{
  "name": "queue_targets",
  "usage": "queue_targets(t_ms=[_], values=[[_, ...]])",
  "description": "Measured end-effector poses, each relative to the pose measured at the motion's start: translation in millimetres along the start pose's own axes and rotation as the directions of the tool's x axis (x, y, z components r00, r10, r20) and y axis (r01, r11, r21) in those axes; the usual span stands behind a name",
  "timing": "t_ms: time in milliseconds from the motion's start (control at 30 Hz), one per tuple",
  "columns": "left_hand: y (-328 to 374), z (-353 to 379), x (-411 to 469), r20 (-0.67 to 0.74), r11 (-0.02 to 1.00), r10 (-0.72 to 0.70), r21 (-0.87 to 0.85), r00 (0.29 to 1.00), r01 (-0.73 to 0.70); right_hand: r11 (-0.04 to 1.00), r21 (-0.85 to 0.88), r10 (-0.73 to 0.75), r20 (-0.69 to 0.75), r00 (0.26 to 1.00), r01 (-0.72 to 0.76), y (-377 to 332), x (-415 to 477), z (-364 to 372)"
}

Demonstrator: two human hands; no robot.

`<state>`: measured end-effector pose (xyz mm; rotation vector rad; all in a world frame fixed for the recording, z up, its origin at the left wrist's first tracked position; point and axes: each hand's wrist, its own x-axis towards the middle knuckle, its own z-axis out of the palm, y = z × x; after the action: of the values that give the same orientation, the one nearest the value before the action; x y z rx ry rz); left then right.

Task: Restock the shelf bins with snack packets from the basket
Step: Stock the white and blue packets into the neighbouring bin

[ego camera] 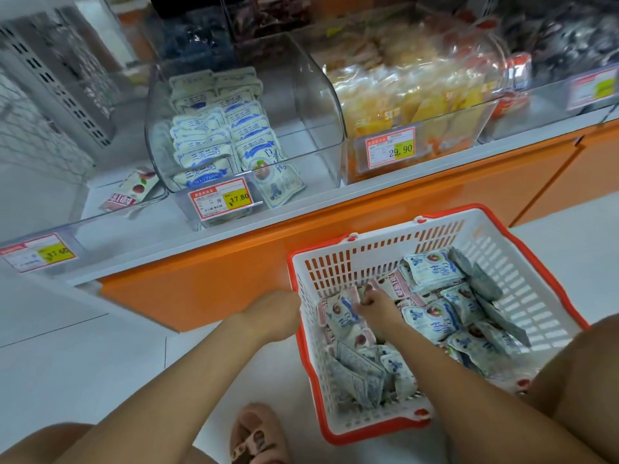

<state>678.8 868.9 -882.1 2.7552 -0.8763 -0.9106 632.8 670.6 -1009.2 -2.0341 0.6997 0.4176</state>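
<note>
Blue-printed white plastic is what the right hand (376, 301) closes on: its fingers curl down and pinch a packet (340, 313) at the left side of the basket (495, 249), with the forearm reaching in over the near rim. More packets (432, 316) of the same kind lie loose and overlapping across the basket's floor, heaped toward the right and far walls. The left hand (273, 316) rests against the outside of the basket's left corner; its fingers are hidden behind the wall, so I cannot tell whether it grips the rim or only touches it. The basket sits on the pale floor (100, 346), its far wall near the orange base panel (234, 269) under the shelf (301, 209), a bare knee (586, 380) just beside its right edge and a sandalled foot (258, 433) near its left front corner. Above, a clear bin (311, 95) with an open top holds two rows of matching packets (207, 135) along its left side, with bare room to their right; a price tag (221, 197) is fixed to its front. A fuller bin of yellow packs (418, 95) stands touching its right side.
</note>
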Motion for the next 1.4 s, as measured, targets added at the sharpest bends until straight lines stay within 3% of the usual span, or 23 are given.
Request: queue_targets(t_ms=[100, 200, 267, 367, 433, 567, 633, 800, 1033, 1200, 1333, 1400], values=[[4, -19, -6, -0.085, 1.0, -0.003, 0.025, 0.996, 0.005, 0.976, 0.042, -0.213, -0.07, 0.975, 0.216, -49, -17, -25], [13, -54, -22, -0.341, 0.996, 0.058, 0.083, 0.938, -0.031, 0.907, -0.018, -0.421, -0.108, 0.9, 0.422, -100, -49, -63], [16, -79, -37, -0.53, 0.997, 0.067, 0.014, 0.845, -0.071, 0.843, -0.021, -0.534, -0.152, 0.832, 0.537, -130, -72, -89], [10, -107, -58, -0.758, 0.988, 0.022, -0.081, 0.652, -0.128, 0.736, 0.04, -0.645, -0.263, 0.717, 0.676, -171, -98, -122], [1, -117, -64, -0.822, 0.987, -0.015, -0.105, 0.57, -0.125, 0.657, 0.069, -0.7, -0.315, 0.641, 0.751, -200, -108, -141], [-14, -119, -59, -0.813, 0.989, -0.068, -0.13, 0.578, -0.067, 0.54, 0.026, -0.759, -0.417, 0.5, 0.841, -262, -95, -168], [-14, -117, -58, -0.812, 0.99, -0.058, -0.12, 0.581, -0.069, 0.515, -0.031, -0.796, -0.389, 0.464, 0.856, -288, -83, -171], [-23, -122, -63, -0.846, 0.99, -0.09, -0.133, 0.526, -0.044, 0.521, -0.182, -0.846, -0.239, 0.476, 0.834, -327, -56, -160], [-30, -127, -64, -0.838, 0.991, -0.098, -0.13, 0.537, -0.022, 0.47, -0.14, -0.878, -0.176, 0.445, 0.871, -346, -41, -148], [-31, -130, -64, -0.832, 0.992, -0.099, -0.124, 0.546, -0.009, 0.588, -0.334, -0.734, 0.164, 0.659, 0.737, -337, -27, -129], [-32, -130, -63, -0.831, 0.993, -0.095, -0.118, 0.549, -0.006, 0.685, -0.232, -0.699, 0.061, 0.713, 0.691, -325, -15, -110], [-33, -128, -62, -0.833, 0.994, -0.086, -0.111, 0.547, -0.013, 0.694, -0.274, -0.693, -0.006, 0.721, 0.666, -323, -14, -106]])
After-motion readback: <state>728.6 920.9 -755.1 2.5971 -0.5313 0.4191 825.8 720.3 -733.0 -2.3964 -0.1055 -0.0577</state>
